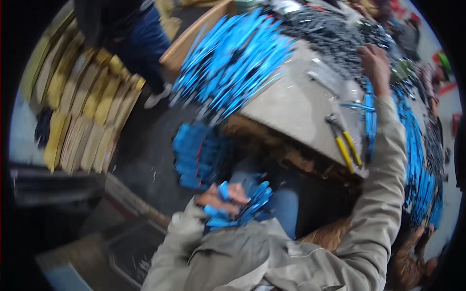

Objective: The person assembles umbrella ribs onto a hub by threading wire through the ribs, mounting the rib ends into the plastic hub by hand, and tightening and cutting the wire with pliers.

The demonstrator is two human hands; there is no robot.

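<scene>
My left hand [224, 200], close to my lap, is curled around a bunch of slim blue pieces [257, 201]; motion blur hides their exact kind. My right arm is stretched far forward. At its end my right hand [376, 65] has its fingers bent down at the edge of a heap of small dark grey pieces [318, 36]; whatever is between the fingertips is hidden. Yellow-handled pliers [343, 143] lie on the grey table [286, 106], left of my right forearm. Some slim blue sticks [369, 114] lie beside that forearm.
A big pile of slim blue sticks [233, 60] covers the table's far left. A blue bundle with a red band [196, 155] is below it. Yellowish stacked sacks [82, 97] stand at left, near a standing person's legs [148, 46]. More blue sticks [415, 155] and people line the right.
</scene>
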